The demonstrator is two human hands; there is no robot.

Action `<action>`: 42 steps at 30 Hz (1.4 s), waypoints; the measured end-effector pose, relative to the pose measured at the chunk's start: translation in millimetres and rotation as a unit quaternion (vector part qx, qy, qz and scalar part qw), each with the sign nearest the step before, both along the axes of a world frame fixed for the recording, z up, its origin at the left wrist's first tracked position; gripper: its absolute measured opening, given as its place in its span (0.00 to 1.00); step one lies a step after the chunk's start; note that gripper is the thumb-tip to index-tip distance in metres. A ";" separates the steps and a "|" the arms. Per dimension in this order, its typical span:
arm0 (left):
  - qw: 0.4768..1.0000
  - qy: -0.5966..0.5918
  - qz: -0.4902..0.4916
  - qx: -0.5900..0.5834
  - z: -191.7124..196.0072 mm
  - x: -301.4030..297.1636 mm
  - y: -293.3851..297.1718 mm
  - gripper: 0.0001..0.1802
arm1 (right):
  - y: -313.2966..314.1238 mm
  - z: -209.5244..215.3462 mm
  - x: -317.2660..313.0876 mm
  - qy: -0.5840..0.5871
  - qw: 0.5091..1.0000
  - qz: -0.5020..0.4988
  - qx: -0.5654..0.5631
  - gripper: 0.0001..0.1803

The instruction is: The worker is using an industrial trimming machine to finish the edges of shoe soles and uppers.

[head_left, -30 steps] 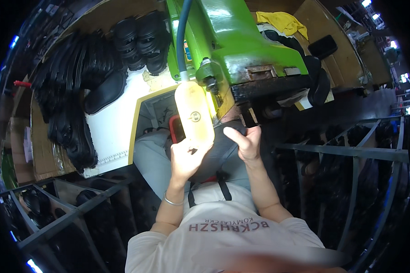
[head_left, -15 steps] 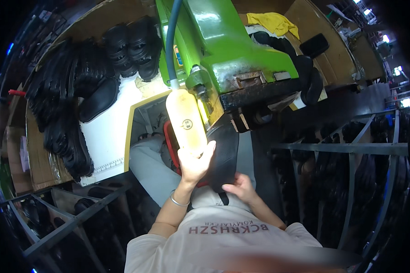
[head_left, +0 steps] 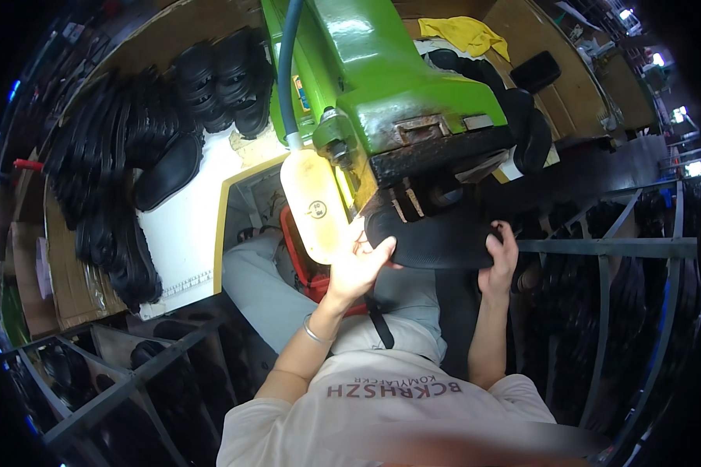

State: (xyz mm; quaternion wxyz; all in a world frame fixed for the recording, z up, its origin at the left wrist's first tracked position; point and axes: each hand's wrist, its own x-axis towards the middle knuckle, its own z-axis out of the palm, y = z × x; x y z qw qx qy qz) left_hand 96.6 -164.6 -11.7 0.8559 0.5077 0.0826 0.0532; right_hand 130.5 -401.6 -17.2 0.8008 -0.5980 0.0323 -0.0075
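A black shoe sole (head_left: 436, 237) with a finely textured face lies crosswise between my hands; I cannot tell whether straps are attached to it. My left hand (head_left: 358, 261) grips its left end, thumb on the near edge. At the other end, my right hand (head_left: 501, 257) has its fingers curled round the tip. The far edge of the sole sits under the dark head of a green machine (head_left: 413, 93), which partly hides it. Close by my left hand hangs a long, glowing, cream-coloured lamp (head_left: 311, 206) on a blue-grey hose.
Black sandals (head_left: 117, 156) are heaped on the white table (head_left: 187, 241) at left, inside cardboard walls. Behind the machine at right lie a yellow cloth (head_left: 467, 37) and more black footwear. Metal racks (head_left: 600, 249) holding dark footwear stand on both sides. A red thing (head_left: 300, 249) shows below the lamp.
The sole has turned from upright to crosswise and come up under the machine head. My right hand has moved up and right to its far end; my left hand has shifted slightly right.
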 end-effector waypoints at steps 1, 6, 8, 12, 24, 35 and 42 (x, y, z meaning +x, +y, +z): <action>1.000 0.006 -0.001 -0.007 -7.8 0.8 0.6 0.10 | 4.9 5.3 10.5 0.002 1.000 -0.013 0.009 0.17; 0.999 0.020 -0.023 0.029 -11.3 3.8 5.5 0.14 | 11.9 7.1 49.4 -0.002 0.999 -0.014 0.037 0.15; 0.999 0.017 -0.019 0.031 -14.9 1.0 6.5 0.11 | 10.4 2.2 57.1 -0.004 0.999 0.021 0.035 0.15; 1.000 0.017 0.008 0.020 -17.6 -6.6 7.9 0.06 | 21.7 -3.9 57.0 0.004 0.999 0.027 0.034 0.15; 0.980 -0.046 0.105 0.163 -52.8 0.3 9.8 0.13 | 7.8 -28.0 45.1 -0.012 0.993 0.116 0.013 0.13; 0.969 -0.077 0.189 0.137 -26.1 8.6 4.0 0.12 | 26.7 -84.6 -82.1 0.144 0.973 0.160 0.085 0.12; 0.965 -0.046 0.233 0.114 -27.3 -11.3 9.0 0.11 | 36.7 -76.9 -65.7 0.153 0.964 0.214 0.037 0.14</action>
